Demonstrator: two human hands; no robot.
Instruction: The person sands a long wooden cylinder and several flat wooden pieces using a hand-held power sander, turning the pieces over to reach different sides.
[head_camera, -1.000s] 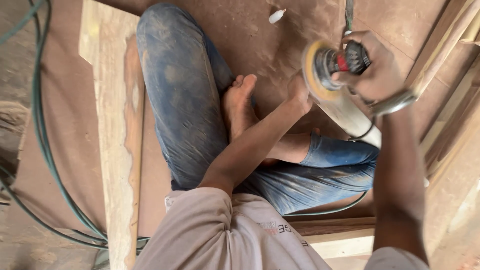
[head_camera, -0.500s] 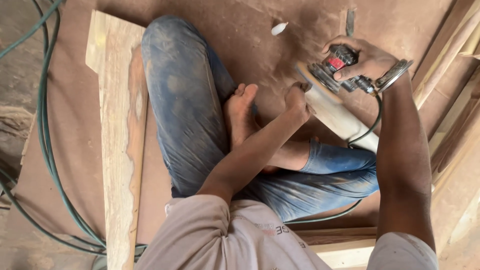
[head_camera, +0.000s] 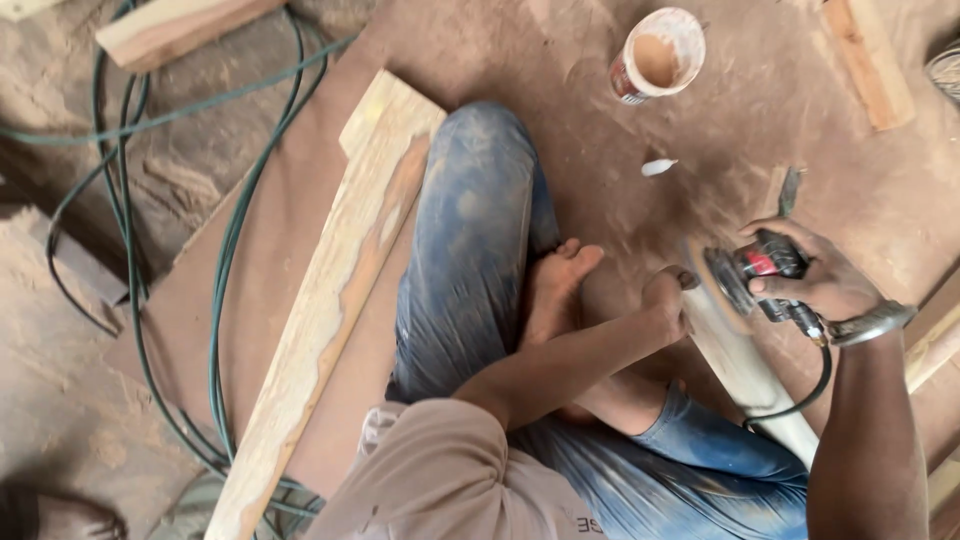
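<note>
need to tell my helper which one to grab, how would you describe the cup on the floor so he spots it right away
Start at the dusty brown floor board the person sits on and look past the bent knee in blue jeans. The round cup stands there, open end up. It is the only container, with a pale rim and tan contents, beside a small white scrap.

Round open tin, red-and-white label, top of floor, dusty inside

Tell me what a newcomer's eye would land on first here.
First, the angle grinder at right, gripped in the right hand, its disc against a pale rounded wooden piece that the left hand steadies. Next, the long plank lying beside the person's bent, jeans-clad leg, and the open tin on the dusty floor beyond.
</note>
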